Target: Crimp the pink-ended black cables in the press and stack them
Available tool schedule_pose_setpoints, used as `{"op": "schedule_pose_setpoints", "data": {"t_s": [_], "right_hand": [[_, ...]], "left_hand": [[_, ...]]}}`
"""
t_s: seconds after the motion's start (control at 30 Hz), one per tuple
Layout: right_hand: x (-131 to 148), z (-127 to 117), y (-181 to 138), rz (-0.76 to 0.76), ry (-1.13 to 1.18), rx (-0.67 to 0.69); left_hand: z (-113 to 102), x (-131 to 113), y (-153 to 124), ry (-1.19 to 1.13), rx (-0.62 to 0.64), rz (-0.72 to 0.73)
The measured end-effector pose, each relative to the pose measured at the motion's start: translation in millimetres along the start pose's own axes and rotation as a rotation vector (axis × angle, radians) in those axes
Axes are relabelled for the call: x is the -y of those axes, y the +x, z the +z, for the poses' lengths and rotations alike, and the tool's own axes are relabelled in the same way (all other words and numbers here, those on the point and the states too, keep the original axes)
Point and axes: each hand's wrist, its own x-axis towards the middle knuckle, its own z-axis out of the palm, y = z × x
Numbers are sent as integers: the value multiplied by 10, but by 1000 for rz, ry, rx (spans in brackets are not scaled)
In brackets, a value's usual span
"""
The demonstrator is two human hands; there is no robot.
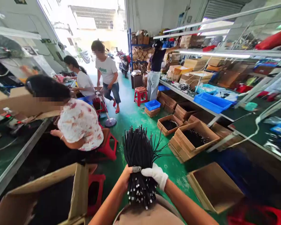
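Filling the near left, an open cardboard box (81, 190) has dark contents. Beyond it, a person in a patterned shirt (81, 125) leans toward a workbench, seated on a red stool (109, 147). Farther off, a person in a white top (84, 82) sits, and just right, another in a lettered T-shirt (107, 70) is on foot.

Near the centre, the left hand (127, 175), a grey cover on one finger, is closed around a bundle of black cables (137, 150). The bundle is in front of the wearer's body, pale-tipped ends toward it; a few thinner strands splay right at the far end. The right hand (156, 175), in a white glove, grips the bundle from the other side.

Far right of centre, a person in a dark top (155, 57) reaches toward a shelf. Nearer, a carton (184, 145) holds black pieces below a long bench bearing a blue bin (212, 104). Near right is another open carton (215, 187).
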Motion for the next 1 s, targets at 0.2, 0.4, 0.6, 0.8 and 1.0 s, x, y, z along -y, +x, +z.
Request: {"op": "schedule_pose_setpoints", "data": {"t_s": [0.2,0.4,0.6,0.8,1.0], "right_hand": [[1180,157,1266,15,-46,134],[2039,228,2805,34,-196,101],[2932,321,4371,19,-142,15],[3618,433,5695,-56,-63,-15],[4544,668,7328,4,-18,36]], "left_hand": [[347,-1088,1004,-22,-73,30],[537,-2098,2293,-151,-95,25],[956,-3506,3618,-131,5,-63],[1228,-4760,4673,-115,117,-6],[1314,-5863,6110,-21,-13,47]]}}
